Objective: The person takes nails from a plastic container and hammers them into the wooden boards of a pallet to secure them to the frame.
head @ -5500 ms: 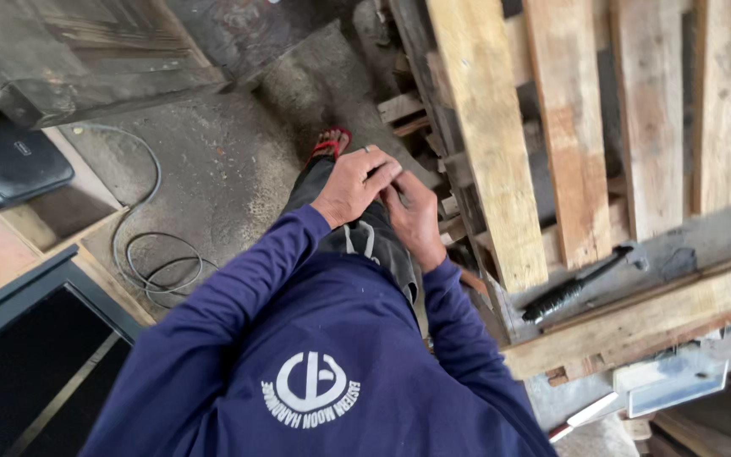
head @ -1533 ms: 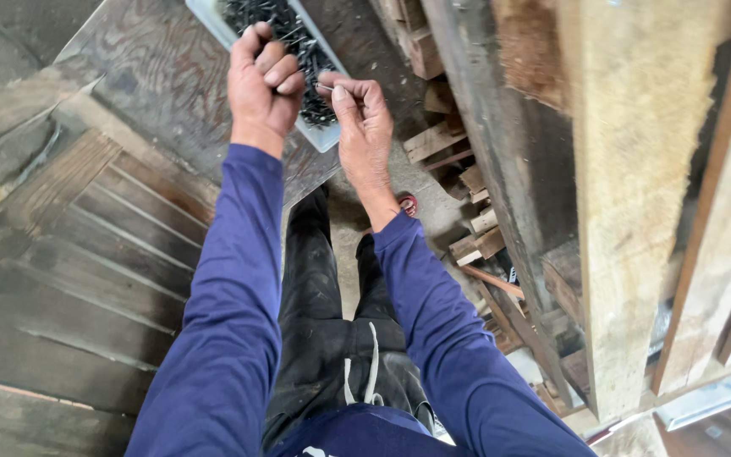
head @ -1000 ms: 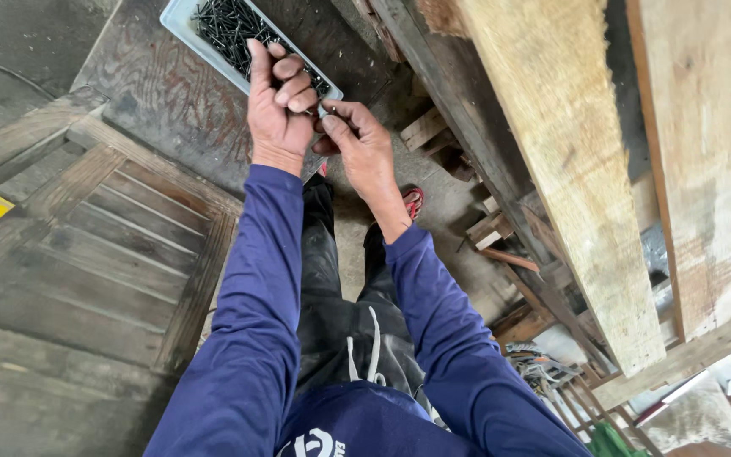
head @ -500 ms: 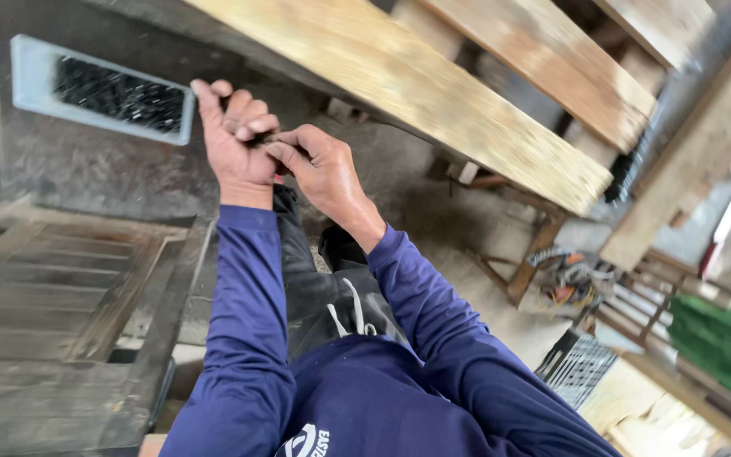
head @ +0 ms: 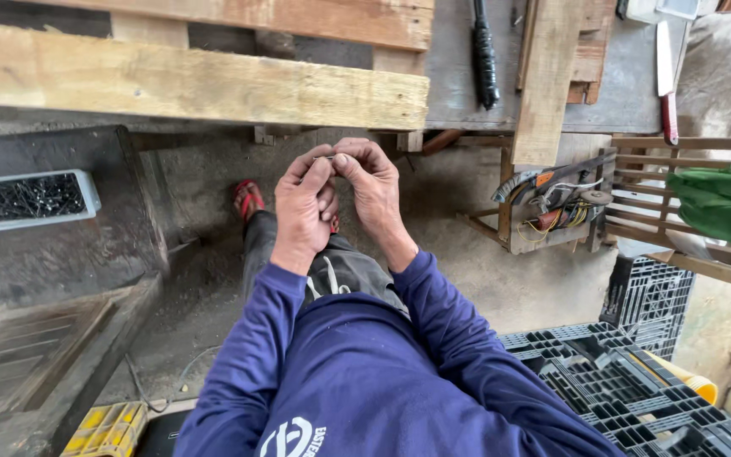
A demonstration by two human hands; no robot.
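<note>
Both hands pinching small nail, mid-frame.
Left hand [head: 305,203] & right hand [head: 372,186] fingertip grip shut on nail [head: 326,157]; pallet plank [head: 196,83] edge close at 12, open floor [head: 501,271] at 3.

Soft, even daylight fills the scene, brightest at the upper right, where the pale ground is nearly washed out. Shadows are faint and diffuse, deepest under the wooden plank [head: 196,85] and along the dark left edge. Focus is sharp in the centre, with wide-angle stretching bending lines toward the corners. No glare, little blur.
</note>
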